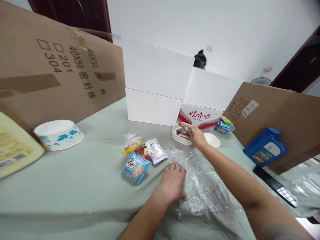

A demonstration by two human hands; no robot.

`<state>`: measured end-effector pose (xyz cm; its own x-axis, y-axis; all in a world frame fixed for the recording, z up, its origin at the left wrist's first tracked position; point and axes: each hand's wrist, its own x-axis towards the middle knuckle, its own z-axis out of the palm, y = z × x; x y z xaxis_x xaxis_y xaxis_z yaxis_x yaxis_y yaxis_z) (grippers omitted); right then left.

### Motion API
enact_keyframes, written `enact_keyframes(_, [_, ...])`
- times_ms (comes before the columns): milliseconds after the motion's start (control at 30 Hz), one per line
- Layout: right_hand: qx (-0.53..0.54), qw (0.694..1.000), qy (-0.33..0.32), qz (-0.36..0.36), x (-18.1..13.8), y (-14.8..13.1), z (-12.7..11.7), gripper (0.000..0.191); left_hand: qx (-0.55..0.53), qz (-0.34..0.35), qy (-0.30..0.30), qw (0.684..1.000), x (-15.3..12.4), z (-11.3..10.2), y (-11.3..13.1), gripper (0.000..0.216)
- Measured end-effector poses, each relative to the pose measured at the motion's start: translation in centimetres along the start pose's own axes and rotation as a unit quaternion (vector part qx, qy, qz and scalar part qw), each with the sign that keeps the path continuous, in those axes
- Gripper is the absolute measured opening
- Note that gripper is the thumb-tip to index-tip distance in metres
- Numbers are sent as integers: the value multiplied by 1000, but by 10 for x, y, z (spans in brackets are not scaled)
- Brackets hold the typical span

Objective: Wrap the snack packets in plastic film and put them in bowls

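My left hand (172, 182) lies on the near edge of a clear plastic bag (200, 186) spread on the table, fingers curled down onto it. My right hand (195, 135) reaches far over a white rectangular dish (178, 138) of small red snack packets and pinches one red packet (184, 126) at its fingertips. Left of the bag lie several snack packs: a blue one (135, 167), a white one (156, 150) and a yellow one (131, 144).
A small white bowl (212, 139) and a dish of blue packets (223, 126) sit by the right hand. White boxes (155, 83) and cardboard sheets (50, 66) ring the table. A patterned white bowl (58, 134), yellow jug (15, 146), blue bottle (266, 146) and phone (277, 188) stand around.
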<state>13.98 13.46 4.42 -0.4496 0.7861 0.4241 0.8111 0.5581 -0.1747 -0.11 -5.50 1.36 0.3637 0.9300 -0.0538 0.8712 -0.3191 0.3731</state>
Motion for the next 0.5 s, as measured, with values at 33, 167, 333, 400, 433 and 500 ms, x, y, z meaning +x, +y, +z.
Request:
enact_keyframes(33, [-9,999,-33,-18,0,-3,7,44,-3,0,2,1000,0,1,-1,78])
enact_keyframes(167, [-19,997,-56,-40,-18,-11,21,58,-12,4,1,1000,-1,0,-2,76])
enact_keyframes(333, [-1,996,47,-79,-81,9,-2,44,-6,4,-7,1000,-1,-1,-3,72])
enact_keyframes(400, [6,997,63,-48,-118,33,-20,34,1,5,-8,1000,2,1,-5,71])
enact_keyframes(433, [1,998,63,-9,-138,49,-30,30,5,6,-9,1000,3,2,-6,70])
enact_keyframes(500, [-31,990,42,131,-180,89,-54,26,11,9,-8,1000,6,3,-7,68])
